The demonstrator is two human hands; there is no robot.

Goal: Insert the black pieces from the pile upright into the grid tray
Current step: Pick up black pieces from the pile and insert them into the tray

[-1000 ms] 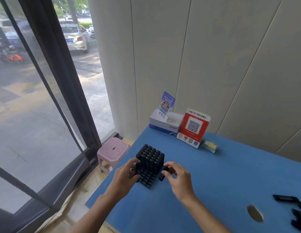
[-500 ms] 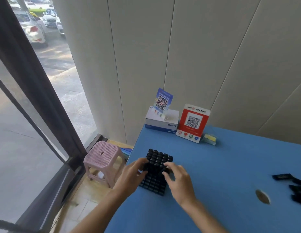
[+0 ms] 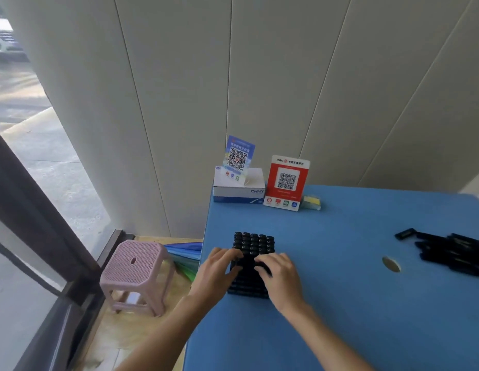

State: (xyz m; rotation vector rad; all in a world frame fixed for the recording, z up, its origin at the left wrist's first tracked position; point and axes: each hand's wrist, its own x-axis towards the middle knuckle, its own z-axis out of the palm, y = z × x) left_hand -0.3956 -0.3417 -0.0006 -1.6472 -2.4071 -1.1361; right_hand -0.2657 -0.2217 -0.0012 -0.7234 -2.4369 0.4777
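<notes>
Both hands were on the black grid tray [image 3: 248, 286], which sat on the blue table [image 3: 340, 303] close to its left edge. The left hand [image 3: 216, 274] was at the tray's left side, with its fingers bent over the top and its thumb down the side. The right hand [image 3: 279, 274] was at the tray's right side, and its fingers were bent down onto the middle of the tray. The fingertips of the two hands were close together but not touching. It was too blurry to tell if the right hand was pinching a piece or only pressing on the tray.

Just past the fingertips, the far rows of the tray were full of black pieces [image 3: 253, 243] standing upright, packed side by side. The near rows, under and below the hands, looked lower and dark, and what was in them could not be made out.

The pile of black pieces [image 3: 452, 253] lay flat on the table, far off to the right of the right hand. Between the right hand and the pile was a round hole [image 3: 391, 264] in the table.

Far beyond the hands, by the wall, stood a white box [image 3: 239, 188] with a blue card [image 3: 238, 156] on it, and a red card [image 3: 286, 183] right beside it. To the left of the left hand, down on the floor, was a pink stool [image 3: 138, 269]
</notes>
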